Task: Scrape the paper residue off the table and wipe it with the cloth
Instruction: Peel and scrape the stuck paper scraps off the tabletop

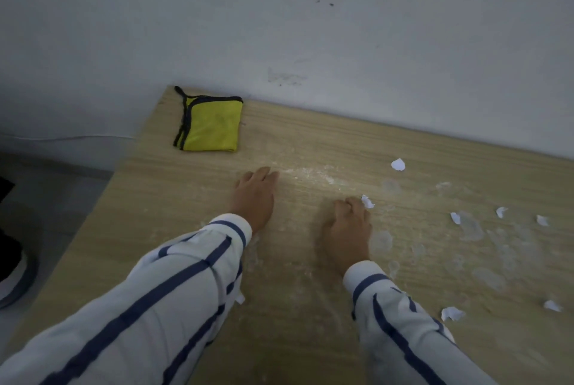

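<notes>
Scraping stage, seen from above the table [174, 198]. The right hand [349, 229] is curled, knuckles up, fingertips pressed to the wood, with a lifted white paper scrap [368, 202] touching its far fingertips; whether the fingers pinch it cannot be told. The left hand [254, 195] lies flat and open, palm down, holding nothing. Remaining paper residue [472, 226], pale patches and curled flakes, spreads to the outer side of the right hand and beyond it, so that hand is the nearer for further scraping. The folded yellow cloth [211, 123] rests ahead of the left hand, slightly to its outer side and apart from it, near the table's far corner; the left hand appears better placed to fetch it.
</notes>
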Tool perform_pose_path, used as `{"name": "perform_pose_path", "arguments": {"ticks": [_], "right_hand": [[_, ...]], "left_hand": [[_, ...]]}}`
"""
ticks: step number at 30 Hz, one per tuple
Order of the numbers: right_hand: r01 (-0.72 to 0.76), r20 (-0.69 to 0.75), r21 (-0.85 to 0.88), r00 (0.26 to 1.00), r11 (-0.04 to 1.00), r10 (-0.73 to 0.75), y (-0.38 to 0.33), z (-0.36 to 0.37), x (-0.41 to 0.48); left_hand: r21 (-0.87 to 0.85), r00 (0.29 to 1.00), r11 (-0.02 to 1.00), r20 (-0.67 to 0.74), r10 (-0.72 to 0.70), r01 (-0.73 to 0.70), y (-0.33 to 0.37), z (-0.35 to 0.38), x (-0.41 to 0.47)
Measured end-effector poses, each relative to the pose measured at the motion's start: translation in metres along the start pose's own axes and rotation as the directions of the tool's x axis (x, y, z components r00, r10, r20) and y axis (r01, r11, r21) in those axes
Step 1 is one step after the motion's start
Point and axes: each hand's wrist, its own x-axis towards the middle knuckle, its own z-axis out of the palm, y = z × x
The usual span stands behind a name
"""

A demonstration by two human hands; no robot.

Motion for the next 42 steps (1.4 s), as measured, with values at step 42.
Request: {"name": "perform_pose_path", "arguments": {"ticks": [42], "right_hand": [[0.237, 0.368, 0.382, 0.848, 0.893, -0.382, -0.070, 0.027, -0.123]], "left_hand": [[-0.303, 0.940, 0.891, 0.056, -0.338, 0.338, -0.011, -0.008, -0.191]]}}
